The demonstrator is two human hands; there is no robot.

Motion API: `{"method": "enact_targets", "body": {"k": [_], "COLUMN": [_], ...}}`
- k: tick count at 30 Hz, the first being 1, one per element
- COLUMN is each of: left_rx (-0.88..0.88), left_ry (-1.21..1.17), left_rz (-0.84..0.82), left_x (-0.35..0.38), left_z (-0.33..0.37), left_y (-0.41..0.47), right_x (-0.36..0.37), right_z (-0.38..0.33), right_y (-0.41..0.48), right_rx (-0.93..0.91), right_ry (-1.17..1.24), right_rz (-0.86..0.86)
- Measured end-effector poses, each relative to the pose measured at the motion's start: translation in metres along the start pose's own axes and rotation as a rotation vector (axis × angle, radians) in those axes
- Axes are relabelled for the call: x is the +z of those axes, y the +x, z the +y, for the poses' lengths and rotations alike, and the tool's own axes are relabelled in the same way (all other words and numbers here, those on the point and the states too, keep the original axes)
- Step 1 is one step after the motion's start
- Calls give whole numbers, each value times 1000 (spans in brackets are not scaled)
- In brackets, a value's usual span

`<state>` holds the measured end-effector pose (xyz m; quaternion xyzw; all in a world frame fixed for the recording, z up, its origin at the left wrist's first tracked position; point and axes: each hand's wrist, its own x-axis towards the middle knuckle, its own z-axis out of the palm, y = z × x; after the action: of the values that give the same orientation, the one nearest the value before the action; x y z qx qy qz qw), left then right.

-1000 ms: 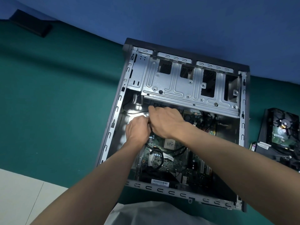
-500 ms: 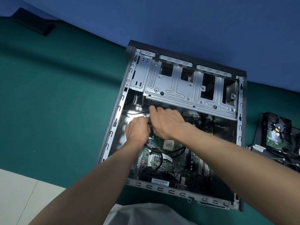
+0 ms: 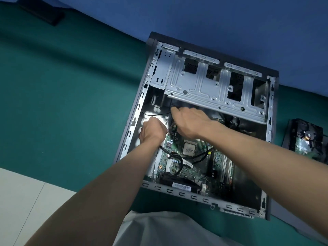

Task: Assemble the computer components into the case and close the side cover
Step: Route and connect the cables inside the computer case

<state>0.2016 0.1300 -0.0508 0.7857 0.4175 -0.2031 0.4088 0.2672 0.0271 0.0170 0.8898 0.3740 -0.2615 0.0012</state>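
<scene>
— Both hands work inside the open case [image 3: 134,119]: the left hand [image 3: 152,130] is curled, what it pinches hidden; the right hand [image 3: 190,121] reaches past it, fingers extended toward a thin black cable [image 3: 156,114].
— Where's the board?
— The motherboard [image 3: 179,157] lies just below both hands, the drive cage [image 3: 213,86] above them.
— Any writing?
— A barcode label [image 3: 181,186], unreadable.

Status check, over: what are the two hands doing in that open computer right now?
Left hand and right hand both inside the open case, grips hidden. Motherboard seated, side cover off. Hard drive outside, right of case. Loose black cables across the board.
</scene>
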Motion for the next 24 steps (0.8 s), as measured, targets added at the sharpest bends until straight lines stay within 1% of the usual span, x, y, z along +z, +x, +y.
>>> {"method": "enact_targets", "body": {"k": [4, 5, 7, 10, 13, 15, 17, 21, 24], "left_rx": [20, 22, 30, 55, 71, 78, 86, 88, 86], "left_ry": [56, 65, 84, 112, 135, 159, 184, 215, 220], "left_rz": [-24, -24, -6, 19, 25, 23, 26, 38, 45], "left_x": [1, 1, 1, 0, -1, -2, -2, -2, -3], "left_z": [3, 4, 5, 7, 7, 7, 8, 7, 7], "left_y": [1, 3, 3, 2, 2, 1, 1, 1, 1], "right_x": [7, 10, 14, 9, 3, 6, 11, 10, 4], "right_z": [4, 5, 5, 6, 8, 6, 4, 4, 2], "right_y": [5, 6, 7, 8, 10, 10, 9, 6, 7], "right_rx": [79, 90, 82, 10, -5, 62, 105, 16, -25], "right_ry": [-69, -80, -58, -23, -75, -108, -110, 4, -66], "right_rz": [113, 118, 68, -19, 65, 115, 109, -14, 55]}}
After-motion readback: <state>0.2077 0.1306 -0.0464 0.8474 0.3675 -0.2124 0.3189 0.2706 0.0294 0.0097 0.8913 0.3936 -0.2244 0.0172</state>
